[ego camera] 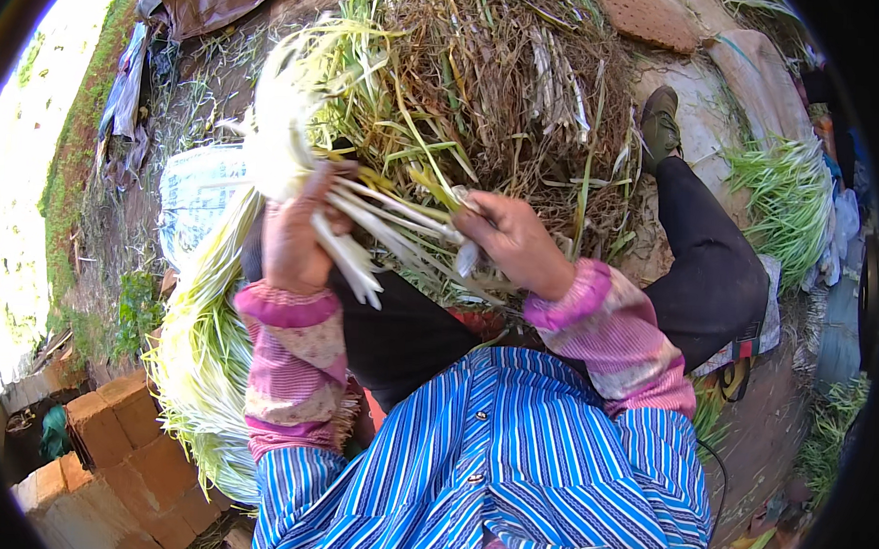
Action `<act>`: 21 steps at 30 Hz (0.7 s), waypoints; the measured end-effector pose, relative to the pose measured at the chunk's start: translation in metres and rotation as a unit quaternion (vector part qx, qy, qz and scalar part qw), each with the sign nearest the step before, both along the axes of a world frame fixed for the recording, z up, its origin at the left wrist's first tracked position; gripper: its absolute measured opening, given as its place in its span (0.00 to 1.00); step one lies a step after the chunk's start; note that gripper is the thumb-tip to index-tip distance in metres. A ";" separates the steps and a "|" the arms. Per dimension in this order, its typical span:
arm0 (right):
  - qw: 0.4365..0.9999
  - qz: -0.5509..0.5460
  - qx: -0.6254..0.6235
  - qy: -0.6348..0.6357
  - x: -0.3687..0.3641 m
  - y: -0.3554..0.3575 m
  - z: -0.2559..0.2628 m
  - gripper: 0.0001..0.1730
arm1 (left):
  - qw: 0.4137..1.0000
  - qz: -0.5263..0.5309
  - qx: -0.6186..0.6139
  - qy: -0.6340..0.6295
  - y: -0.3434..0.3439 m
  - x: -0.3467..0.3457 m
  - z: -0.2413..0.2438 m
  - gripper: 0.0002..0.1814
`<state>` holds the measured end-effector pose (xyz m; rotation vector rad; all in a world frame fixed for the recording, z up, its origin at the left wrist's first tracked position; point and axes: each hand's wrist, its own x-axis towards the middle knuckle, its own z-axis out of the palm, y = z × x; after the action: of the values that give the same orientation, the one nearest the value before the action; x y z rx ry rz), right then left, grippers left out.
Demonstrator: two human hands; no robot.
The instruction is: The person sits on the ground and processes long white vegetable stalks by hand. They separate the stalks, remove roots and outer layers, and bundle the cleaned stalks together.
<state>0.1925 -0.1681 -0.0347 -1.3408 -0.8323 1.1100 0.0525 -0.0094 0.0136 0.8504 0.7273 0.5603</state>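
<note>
My left hand (pixel 301 232) is closed around a bunch of pale, leafy stalks (pixel 348 263), much like garlic greens. White stem ends fan out below the fist, and the leafy tops above it are washed out by glare. Over my lap, my right hand (pixel 514 241) pinches the end of one or more thin stems from the bunch; the exact number is blurred. Just beyond both hands rises a heap of brown roots and withered leaves (pixel 507 79). Beside my left leg lies a long pile of yellow-green stalks (pixel 208 353).
A white printed sack (pixel 196 198) stands at the left, with orange bricks (pixel 144 468) lower down. On the right are another pile of green stalks (pixel 785 201) and a pale sack (pixel 760 82). A pitted brown slab (pixel 649 15) lies at the top. My shoe (pixel 661 122) rests beside the root heap.
</note>
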 end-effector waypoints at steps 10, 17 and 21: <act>0.998 0.062 -0.025 0.004 0.025 -0.088 0.023 0.07 | 0.988 0.140 0.057 0.015 0.078 -0.045 0.015 0.06; 0.989 0.124 0.075 0.011 0.058 -0.139 0.035 0.07 | 0.981 0.174 0.087 0.001 0.134 -0.054 0.017 0.07; 0.974 0.053 0.166 0.147 0.056 -0.146 0.040 0.09 | 0.977 0.189 0.097 -0.001 0.167 -0.065 0.015 0.07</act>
<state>0.2488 -0.3138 0.0051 -0.8394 -0.8323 1.1584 -0.0130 0.1581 0.0282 0.8966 0.8485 0.9841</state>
